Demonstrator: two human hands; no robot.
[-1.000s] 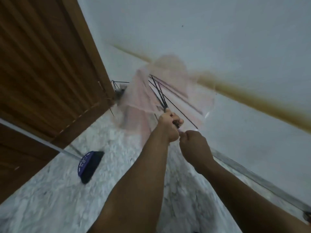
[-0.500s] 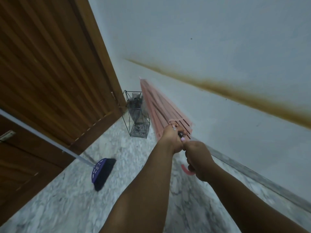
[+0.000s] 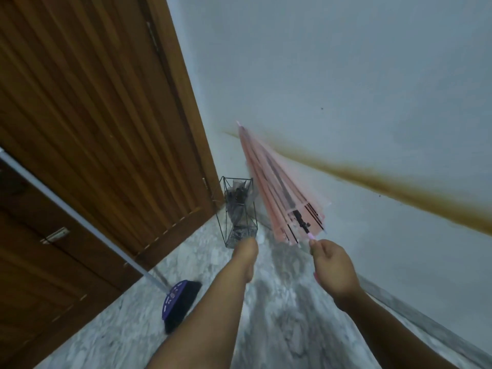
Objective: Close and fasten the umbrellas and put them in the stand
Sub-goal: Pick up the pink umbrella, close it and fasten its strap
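In the corner where the wooden door (image 3: 87,123) met the white wall (image 3: 332,75), a wire stand (image 3: 237,213) stood on the marble floor (image 3: 279,302), with a dark folded umbrella (image 3: 237,201) already inside it. Just to the stand's right, a pink see-through umbrella (image 3: 277,193) was folded shut but loose, its tip pointing up and away along the wall and its black ribs showing through the canopy. It was tilted and clear of the floor, beside the stand and not in it.

The right hand (image 3: 334,267) had its grip curled around the umbrella's handle end, with the thin pale shaft coming out just above the thumb and forefinger; the handle itself was hidden in the fist. The left hand (image 3: 246,255) was held low near the stand's base, apart from the pink umbrella, and seen from the back of the wrist; its fingers were out of sight, so I could not tell whether its grip was spread or closed.

A broom (image 3: 178,304) with a purple head leaned against the door, bristles on the floor. A brown stain (image 3: 386,186) ran across the wall.
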